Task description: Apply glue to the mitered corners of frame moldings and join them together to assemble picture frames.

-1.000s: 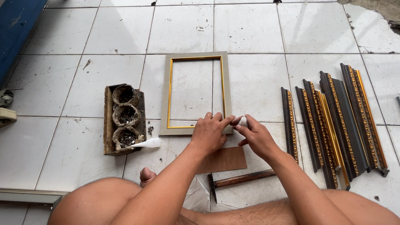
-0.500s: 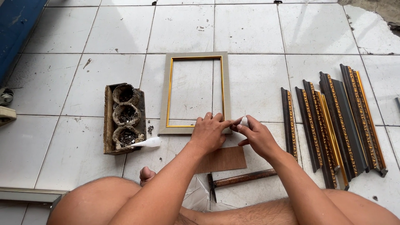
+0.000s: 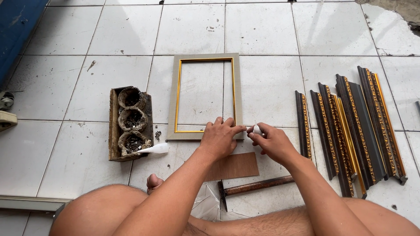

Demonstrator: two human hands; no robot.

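A grey picture frame (image 3: pixel 173 96) with a gold inner edge lies flat on the white tiled floor. My left hand (image 3: pixel 218 137) rests palm down on its near right corner, fingers pressing the rail. Beside it my right hand (image 3: pixel 271 142) pinches a small white object (image 3: pixel 257 130) at that same corner; what it is I cannot make out. Under my forearms lie a thin brown board (image 3: pixel 234 166) and a hammer (image 3: pixel 253 187) with a rusty handle.
A wooden tray (image 3: pixel 114 124) with three bowls of small metal pieces sits left of the frame, a white glue bottle (image 3: pixel 155 149) by it. Several dark, gold-trimmed moulding strips (image 3: pixel 350 126) lie at the right. A clear plastic sheet (image 3: pixel 205 203) lies between my knees.
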